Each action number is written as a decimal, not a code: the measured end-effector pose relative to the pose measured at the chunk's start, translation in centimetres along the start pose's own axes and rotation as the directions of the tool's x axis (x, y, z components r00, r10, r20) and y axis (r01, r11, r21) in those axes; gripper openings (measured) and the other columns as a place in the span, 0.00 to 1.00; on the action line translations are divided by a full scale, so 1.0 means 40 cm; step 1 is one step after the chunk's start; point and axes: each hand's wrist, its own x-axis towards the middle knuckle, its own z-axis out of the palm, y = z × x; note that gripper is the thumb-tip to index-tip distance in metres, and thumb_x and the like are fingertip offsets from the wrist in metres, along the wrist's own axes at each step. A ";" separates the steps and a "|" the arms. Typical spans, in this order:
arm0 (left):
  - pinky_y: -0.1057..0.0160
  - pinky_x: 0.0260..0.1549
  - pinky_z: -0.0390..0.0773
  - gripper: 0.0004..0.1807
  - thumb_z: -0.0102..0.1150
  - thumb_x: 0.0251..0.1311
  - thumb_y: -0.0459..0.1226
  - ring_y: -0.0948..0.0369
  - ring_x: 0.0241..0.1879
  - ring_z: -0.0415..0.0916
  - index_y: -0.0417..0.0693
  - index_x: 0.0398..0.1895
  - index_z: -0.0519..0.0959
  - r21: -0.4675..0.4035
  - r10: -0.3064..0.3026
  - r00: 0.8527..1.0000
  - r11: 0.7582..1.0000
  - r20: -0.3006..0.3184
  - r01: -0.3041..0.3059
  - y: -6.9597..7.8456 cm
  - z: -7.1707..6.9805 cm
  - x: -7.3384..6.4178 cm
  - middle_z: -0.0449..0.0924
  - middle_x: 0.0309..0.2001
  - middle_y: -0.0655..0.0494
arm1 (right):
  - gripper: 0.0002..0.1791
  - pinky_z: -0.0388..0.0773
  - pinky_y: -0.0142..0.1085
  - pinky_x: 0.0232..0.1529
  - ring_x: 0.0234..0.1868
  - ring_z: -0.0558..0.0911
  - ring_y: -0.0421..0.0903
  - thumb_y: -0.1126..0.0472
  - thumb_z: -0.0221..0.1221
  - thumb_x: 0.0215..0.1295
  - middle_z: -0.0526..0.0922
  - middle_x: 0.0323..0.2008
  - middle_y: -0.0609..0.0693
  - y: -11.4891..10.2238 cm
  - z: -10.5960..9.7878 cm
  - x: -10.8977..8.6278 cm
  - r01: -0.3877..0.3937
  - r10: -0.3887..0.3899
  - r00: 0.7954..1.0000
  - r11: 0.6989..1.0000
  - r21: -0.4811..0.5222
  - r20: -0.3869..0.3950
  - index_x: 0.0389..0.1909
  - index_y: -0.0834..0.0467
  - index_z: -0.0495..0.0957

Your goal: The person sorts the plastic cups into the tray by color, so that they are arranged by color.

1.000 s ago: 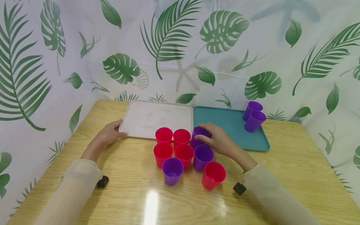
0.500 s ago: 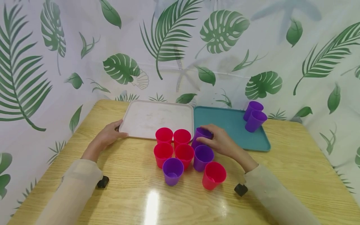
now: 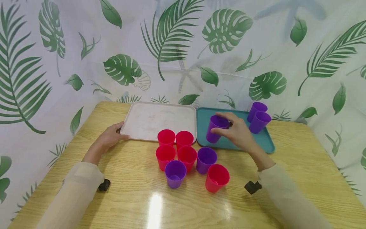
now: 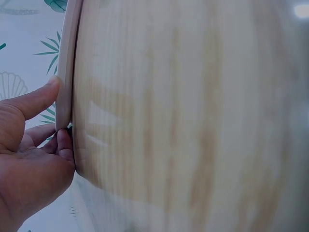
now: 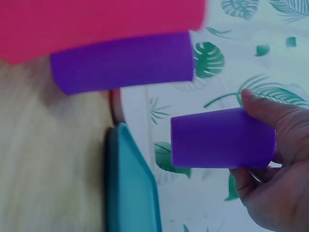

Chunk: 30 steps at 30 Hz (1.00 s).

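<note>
In the head view my right hand (image 3: 241, 133) grips a purple cup (image 3: 212, 131) near its rim, thumb on the near side and fingers at the far side. The right wrist view shows this cup (image 5: 217, 141) held up off the teal tray (image 5: 137, 188). It overlaps the left part of the teal tray (image 3: 201, 119) from the head. My left hand (image 3: 110, 136) holds the near left corner of the white tray (image 3: 160, 119). From the left wrist, the thumb (image 4: 46, 94) lies on the tray's rim (image 4: 67, 72), with the other fingers curled at its underside.
Several red cups (image 3: 166, 156) stand in a cluster before the trays. A purple cup (image 3: 175, 175) stands in front, another purple cup (image 3: 206, 162) to the right, and a lone red cup (image 3: 216, 179) nearer me. Two purple cups (image 3: 259, 123) stand on the teal tray's right end.
My right hand has lifted the purple cup from beside the red cups and carried it right and away from me, over the teal tray. The left hand has not moved.
</note>
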 end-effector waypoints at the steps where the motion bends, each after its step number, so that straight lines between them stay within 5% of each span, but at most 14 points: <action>1: 0.43 0.77 0.44 0.48 0.59 0.73 0.34 0.42 0.81 0.34 0.37 0.82 0.38 -0.004 0.000 1.000 1.000 0.002 0.000 0.000 0.000 -0.001 0.35 0.82 0.36 | 0.35 0.78 0.29 0.42 0.48 0.81 0.54 0.58 0.74 0.61 0.80 0.59 0.60 0.001 -0.009 0.001 -0.011 0.011 1.000 1.000 -0.002 -0.007 0.69 0.62 0.75; 7: 0.43 0.77 0.45 0.47 0.59 0.73 0.33 0.42 0.81 0.35 0.36 0.82 0.38 -0.009 0.012 1.000 1.000 0.001 -0.012 0.000 0.000 -0.002 0.35 0.82 0.36 | 0.40 0.78 0.24 0.40 0.51 0.81 0.54 0.50 0.73 0.64 0.77 0.64 0.60 0.013 -0.060 0.010 -0.082 0.083 0.995 0.997 0.009 -0.055 0.74 0.58 0.71; 16: 0.42 0.77 0.45 0.47 0.59 0.73 0.33 0.41 0.81 0.35 0.35 0.82 0.38 -0.016 0.017 1.000 1.000 0.001 -0.017 0.003 0.001 -0.006 0.36 0.82 0.34 | 0.39 0.74 0.20 0.44 0.56 0.80 0.59 0.55 0.73 0.64 0.76 0.64 0.64 0.057 -0.106 0.042 -0.101 0.099 0.985 0.995 -0.006 -0.142 0.73 0.63 0.71; 24: 0.43 0.77 0.45 0.47 0.58 0.73 0.32 0.41 0.81 0.35 0.34 0.82 0.38 -0.017 0.020 1.000 1.000 -0.002 -0.020 -0.001 0.003 -0.003 0.35 0.82 0.34 | 0.41 0.75 0.54 0.62 0.65 0.75 0.62 0.54 0.72 0.64 0.72 0.69 0.66 0.115 -0.105 0.074 -0.153 0.140 0.971 0.987 -0.049 -0.196 0.74 0.65 0.68; 30: 0.42 0.77 0.46 0.47 0.59 0.73 0.33 0.41 0.81 0.35 0.35 0.82 0.38 -0.014 0.020 1.000 1.000 -0.002 -0.020 0.001 0.002 -0.003 0.35 0.82 0.35 | 0.41 0.72 0.58 0.63 0.66 0.72 0.66 0.57 0.74 0.62 0.72 0.68 0.69 0.159 -0.093 0.110 -0.170 0.143 0.953 0.982 -0.082 -0.268 0.72 0.68 0.69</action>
